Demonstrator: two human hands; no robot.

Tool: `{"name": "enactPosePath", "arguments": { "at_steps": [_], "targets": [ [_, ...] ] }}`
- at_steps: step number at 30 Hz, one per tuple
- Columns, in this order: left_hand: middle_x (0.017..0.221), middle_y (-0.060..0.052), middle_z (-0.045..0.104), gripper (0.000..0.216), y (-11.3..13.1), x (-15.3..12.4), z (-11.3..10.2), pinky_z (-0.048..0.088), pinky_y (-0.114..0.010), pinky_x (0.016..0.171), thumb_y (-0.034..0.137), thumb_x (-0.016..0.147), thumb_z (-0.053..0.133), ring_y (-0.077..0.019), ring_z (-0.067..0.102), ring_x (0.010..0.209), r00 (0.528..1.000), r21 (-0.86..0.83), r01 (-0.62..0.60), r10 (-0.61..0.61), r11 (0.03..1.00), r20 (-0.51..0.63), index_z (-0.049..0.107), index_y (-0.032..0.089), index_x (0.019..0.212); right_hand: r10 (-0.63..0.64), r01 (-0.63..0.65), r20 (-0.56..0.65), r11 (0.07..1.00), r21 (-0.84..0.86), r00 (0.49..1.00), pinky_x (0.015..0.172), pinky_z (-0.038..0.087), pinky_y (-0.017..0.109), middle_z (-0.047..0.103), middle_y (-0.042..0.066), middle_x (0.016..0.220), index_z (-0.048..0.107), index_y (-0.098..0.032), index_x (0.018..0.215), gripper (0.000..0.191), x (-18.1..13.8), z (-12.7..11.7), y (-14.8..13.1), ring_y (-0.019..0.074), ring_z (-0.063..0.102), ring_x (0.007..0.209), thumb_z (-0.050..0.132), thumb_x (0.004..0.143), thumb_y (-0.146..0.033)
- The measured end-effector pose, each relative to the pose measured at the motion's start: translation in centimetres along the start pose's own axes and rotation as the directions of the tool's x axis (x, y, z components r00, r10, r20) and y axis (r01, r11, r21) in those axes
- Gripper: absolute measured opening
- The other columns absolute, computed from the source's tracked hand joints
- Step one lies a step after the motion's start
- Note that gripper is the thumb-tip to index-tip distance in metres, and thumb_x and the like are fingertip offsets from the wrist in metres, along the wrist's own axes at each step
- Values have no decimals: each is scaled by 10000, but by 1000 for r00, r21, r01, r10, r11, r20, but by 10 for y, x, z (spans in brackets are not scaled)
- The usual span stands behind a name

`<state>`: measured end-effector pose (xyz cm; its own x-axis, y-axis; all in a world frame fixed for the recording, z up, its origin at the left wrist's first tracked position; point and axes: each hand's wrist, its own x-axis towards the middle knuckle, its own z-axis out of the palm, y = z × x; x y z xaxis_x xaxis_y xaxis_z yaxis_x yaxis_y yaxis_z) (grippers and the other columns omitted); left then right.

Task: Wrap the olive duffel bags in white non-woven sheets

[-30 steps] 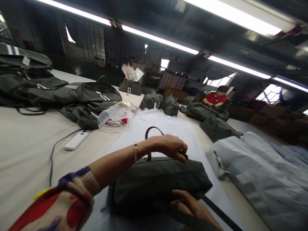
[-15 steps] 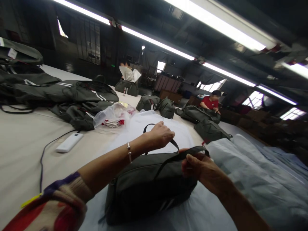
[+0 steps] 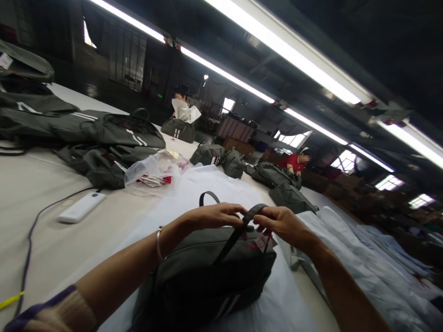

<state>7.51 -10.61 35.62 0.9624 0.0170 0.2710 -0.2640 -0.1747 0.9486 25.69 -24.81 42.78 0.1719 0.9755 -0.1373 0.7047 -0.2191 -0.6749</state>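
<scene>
A dark grey-green duffel bag [image 3: 204,272] with two white stripes stands upright on white sheeting in front of me. My left hand [image 3: 221,216] reaches over its top, thumb and fingertips pinched at the edge of the near handle [image 3: 230,244]. From the right, my right hand [image 3: 282,224] grips the upper bend of that same strap. The far handle [image 3: 208,195] arches up behind my left hand, which partly hides it. Below my right hand, a tag with red cord [image 3: 261,241] lies at the bag's top right end.
More dark bags [image 3: 121,131] are heaped at the left. A clear plastic bag of tags [image 3: 155,175] and a white power bank [image 3: 82,207] with a cable lie on the table. White sheeting [image 3: 346,258] is piled at right. Two people, one in a red shirt [image 3: 292,161], work farther off.
My left hand has let the raised far handle drop and come down to the near one. My right hand has lifted the near strap slightly leftward, and the red-corded tag now shows.
</scene>
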Motion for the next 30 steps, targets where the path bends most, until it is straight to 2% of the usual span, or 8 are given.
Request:
{"name": "enactPosePath", "arguments": {
  "at_steps": [4,7,9,14,18,23,27,30],
  "targets": [
    [966,-5,603,399,5,-13,18,480,-266,664,426,817,713,-115,580,681,997,-199,33,-45,979,-59,618,203,1133,126,-126,-5,991,-40,992,578,463,267,673,28,679,698,-152,801,358,-24,-20,43,159,613,637,676,770,-508],
    [791,29,552,343,8,-18,30,472,-258,639,448,841,676,-106,543,630,987,-190,40,-69,981,-146,639,179,1051,139,-157,-176,983,-95,975,703,530,323,713,98,1039,685,-171,1081,541,-28,-13,100,240,665,881,788,629,-449],
    [736,36,540,346,11,-19,37,464,-257,632,459,853,655,-107,535,612,984,-185,50,-80,981,-157,644,168,1041,90,-102,-159,992,-71,983,803,541,365,672,104,1211,649,-205,1204,637,-25,2,133,284,647,1034,781,633,-454],
    [720,36,570,344,15,-19,52,444,-247,634,454,872,634,-110,555,624,970,-126,74,-101,989,-220,632,178,1078,-79,79,-47,997,-14,996,911,506,401,759,37,976,760,-211,946,396,-17,19,165,297,665,1015,554,839,-532],
    [790,16,612,380,12,-16,59,464,-278,685,452,892,609,-117,587,646,939,-131,76,-115,989,-324,577,178,1154,-122,65,-254,972,-224,959,806,516,374,754,43,917,748,-245,998,388,-15,-14,147,266,689,868,518,881,-535],
    [1449,-145,446,756,4,-5,65,431,-411,978,453,791,737,-272,489,1266,894,-57,48,-68,997,-444,384,256,1430,-483,361,-199,820,-443,853,783,510,331,725,52,1020,732,-280,1019,276,-10,-38,73,230,679,896,518,926,-427],
    [1421,-140,496,793,9,4,75,378,-457,1052,529,720,787,-303,447,1317,895,-94,-30,-15,995,-445,462,236,1381,-671,588,-156,721,-366,725,842,536,332,703,57,1122,694,-274,1139,276,-15,-19,12,210,680,929,526,932,-348],
    [1326,-121,585,746,14,6,86,399,-437,1034,508,691,825,-289,551,1209,849,-159,-146,41,976,-527,529,240,1321,-701,653,-184,711,-260,689,883,547,357,656,59,1243,627,-305,1261,346,-23,-6,-6,200,686,924,537,929,-339]
  ]
}}
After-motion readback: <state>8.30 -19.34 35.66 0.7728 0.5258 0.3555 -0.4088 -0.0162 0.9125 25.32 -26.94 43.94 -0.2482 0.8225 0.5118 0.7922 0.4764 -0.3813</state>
